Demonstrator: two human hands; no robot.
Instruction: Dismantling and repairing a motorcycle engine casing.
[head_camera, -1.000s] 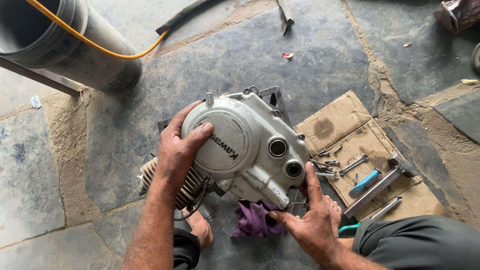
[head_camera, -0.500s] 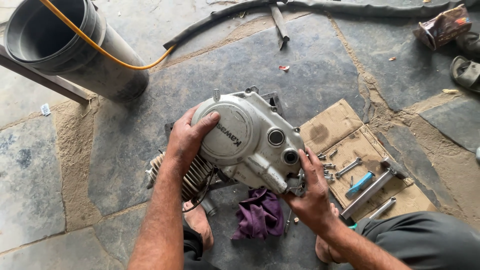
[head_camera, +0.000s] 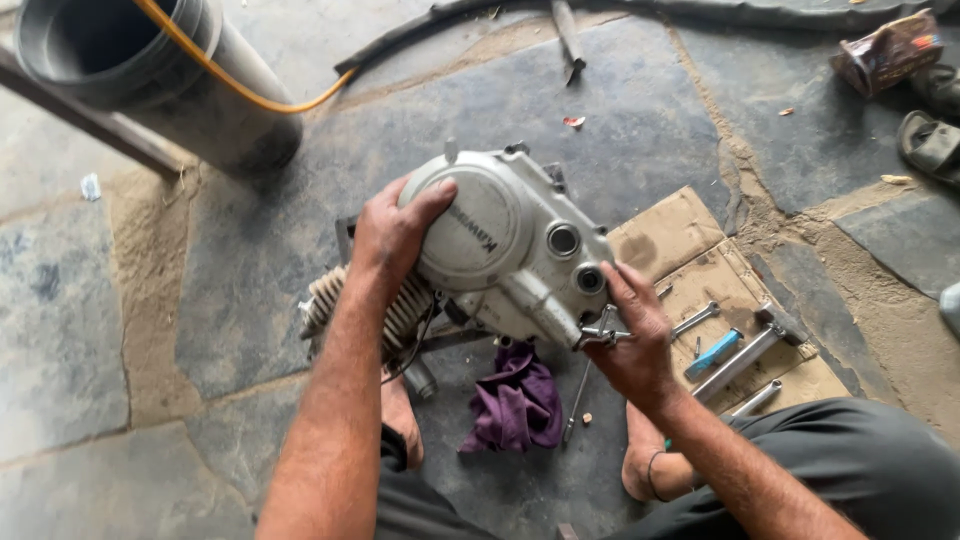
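The setting is an informal outdoor repair yard, with work done at ground level. The floor (head_camera: 690, 110) is rough stone slabs with sandy, cracked joints. A silver motorcycle engine (head_camera: 500, 250) with a finned cylinder sits directly on the slabs. Flattened cardboard (head_camera: 670, 235) beside it serves as a tool mat, carrying spanners (head_camera: 697, 319), a socket wrench (head_camera: 745, 357) and a blue-handled tool (head_camera: 714, 353). A purple rag (head_camera: 515, 400) lies just below the engine. A dark plastic barrel (head_camera: 150, 80), a yellow hose (head_camera: 240, 85) and worn sandals (head_camera: 930, 140) lie at the edges.
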